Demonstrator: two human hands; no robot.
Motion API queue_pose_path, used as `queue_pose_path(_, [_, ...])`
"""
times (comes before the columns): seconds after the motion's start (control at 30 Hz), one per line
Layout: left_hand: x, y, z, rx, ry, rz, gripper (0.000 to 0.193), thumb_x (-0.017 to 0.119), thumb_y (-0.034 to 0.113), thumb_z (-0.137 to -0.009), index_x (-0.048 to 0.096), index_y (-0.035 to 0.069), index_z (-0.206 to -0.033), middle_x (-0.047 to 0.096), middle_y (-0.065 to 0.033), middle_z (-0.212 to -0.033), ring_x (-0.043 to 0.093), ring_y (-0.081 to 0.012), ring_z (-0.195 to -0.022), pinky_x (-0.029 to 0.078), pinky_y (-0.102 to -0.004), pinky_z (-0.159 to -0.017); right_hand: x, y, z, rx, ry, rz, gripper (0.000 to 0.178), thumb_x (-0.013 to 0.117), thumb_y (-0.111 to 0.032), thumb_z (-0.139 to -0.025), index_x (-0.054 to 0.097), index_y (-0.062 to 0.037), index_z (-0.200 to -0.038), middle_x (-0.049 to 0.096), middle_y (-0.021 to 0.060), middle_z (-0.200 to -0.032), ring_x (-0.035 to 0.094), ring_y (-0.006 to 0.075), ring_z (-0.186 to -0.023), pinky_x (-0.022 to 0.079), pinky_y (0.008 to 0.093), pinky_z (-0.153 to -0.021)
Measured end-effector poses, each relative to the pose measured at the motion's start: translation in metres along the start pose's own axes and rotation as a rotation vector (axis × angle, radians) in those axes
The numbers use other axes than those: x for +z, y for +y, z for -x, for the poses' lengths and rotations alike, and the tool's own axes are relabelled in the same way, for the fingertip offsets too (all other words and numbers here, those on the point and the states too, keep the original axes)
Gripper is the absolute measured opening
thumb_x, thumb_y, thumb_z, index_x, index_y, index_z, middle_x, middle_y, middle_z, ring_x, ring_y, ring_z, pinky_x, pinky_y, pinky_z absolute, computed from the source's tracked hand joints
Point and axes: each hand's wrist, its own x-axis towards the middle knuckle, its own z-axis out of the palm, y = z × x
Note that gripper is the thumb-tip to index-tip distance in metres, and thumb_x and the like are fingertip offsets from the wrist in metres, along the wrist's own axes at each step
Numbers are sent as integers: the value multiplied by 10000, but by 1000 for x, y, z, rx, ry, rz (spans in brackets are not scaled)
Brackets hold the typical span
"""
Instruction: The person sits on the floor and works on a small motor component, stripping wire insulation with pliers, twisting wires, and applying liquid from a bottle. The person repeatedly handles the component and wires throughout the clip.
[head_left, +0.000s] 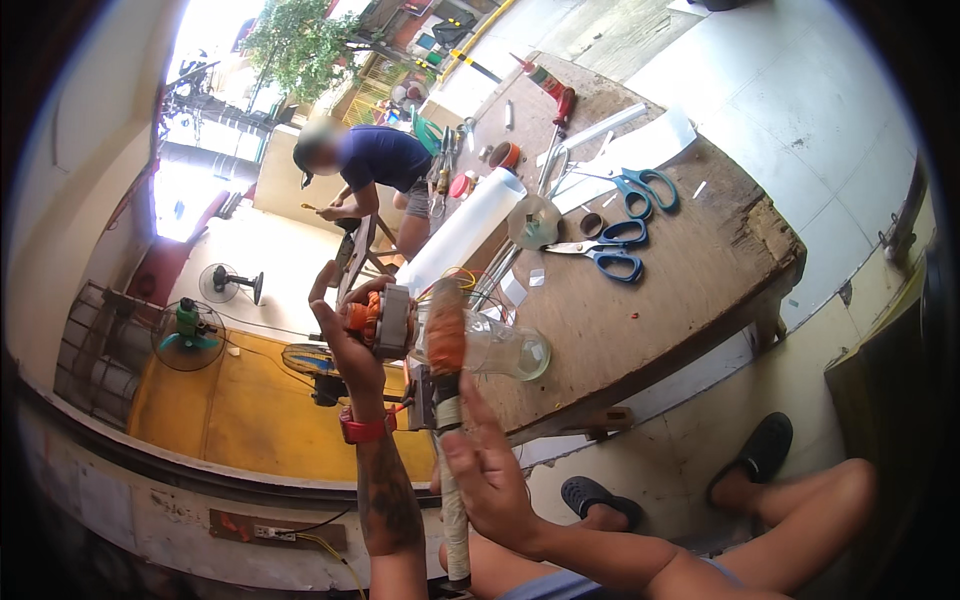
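Observation:
In my left hand (pixel 352 345) is a motor stator (pixel 397 322), a grey metal core with orange windings, gripped between thumb and fingers. My right hand (pixel 488 480) is closed around a mallet-like tool (pixel 452 500). Pale tape wraps its handle, and its orange-brown head is smeared by motion beside the stator. Just behind that head, a clear glass jar (pixel 522 354) lies on its side at the wooden table's (pixel 660 290) near edge. Some of my right fingers are hidden behind the handle.
Blue-handled scissors (pixel 612 250), more scissors (pixel 640 190), a round disc (pixel 534 222), a rolled white sheet (pixel 465 225) and a red-handled screwdriver (pixel 563 108) lie on the table. Another person (pixel 385 160) bends over work at the far left. Fans (pixel 188 335) stand on the left.

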Motion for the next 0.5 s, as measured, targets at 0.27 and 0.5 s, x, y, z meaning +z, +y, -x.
queue_pose_path(0.27, [20, 22, 5, -119, 117, -138, 792, 159, 725, -1082, 316, 134, -1585, 706, -252, -1174, 724, -242, -984, 597, -342, -879, -12, -7, 1, -139, 70, 61, 706, 480, -240, -1145, 89, -111, -1719, 683, 98, -1066, 608, 71, -773, 525, 268, -742])
queue_pose_path(0.5, [19, 23, 6, -129, 179, -252, 663, 297, 568, -1146, 416, 29, -1513, 664, -258, -1270, 722, -265, -1040, 569, -337, -924, -17, -18, 0, 63, -76, 112, 716, 490, -284, -1148, 91, -135, -1723, 679, 44, -926, 595, 90, -747, 530, 282, -743])
